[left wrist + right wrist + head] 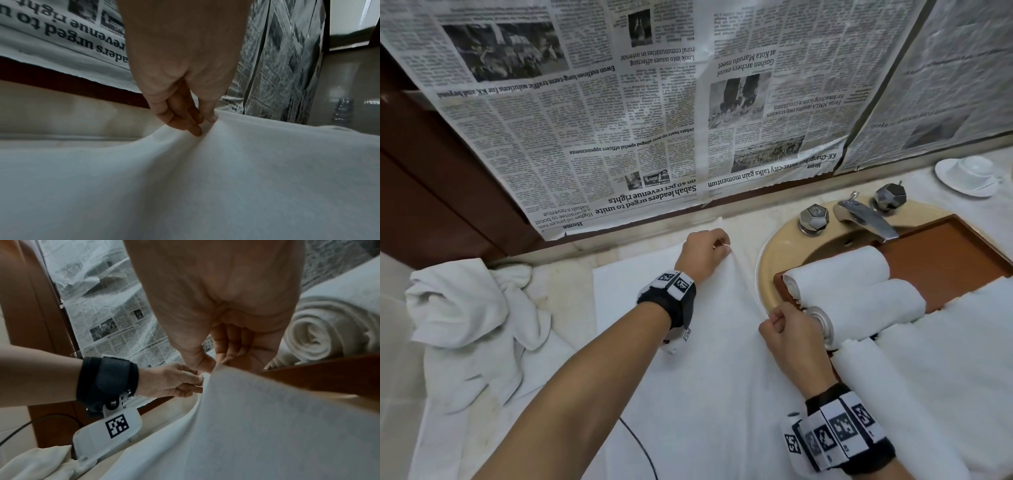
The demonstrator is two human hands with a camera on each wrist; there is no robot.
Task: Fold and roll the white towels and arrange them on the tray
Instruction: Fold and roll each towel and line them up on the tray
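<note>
You have one white towel (688, 359) spread flat on the tabletop (571, 284), its right edge pinched at the far end in your left hand (703, 253) and at the near end in your right hand (789, 334). Three rolled towels (839, 270) lie on the brown tray (941, 253) across the sink (777, 253). One crumpled towel (469, 305) sits at left, and newspaper (619, 113) covers the wall.
</note>
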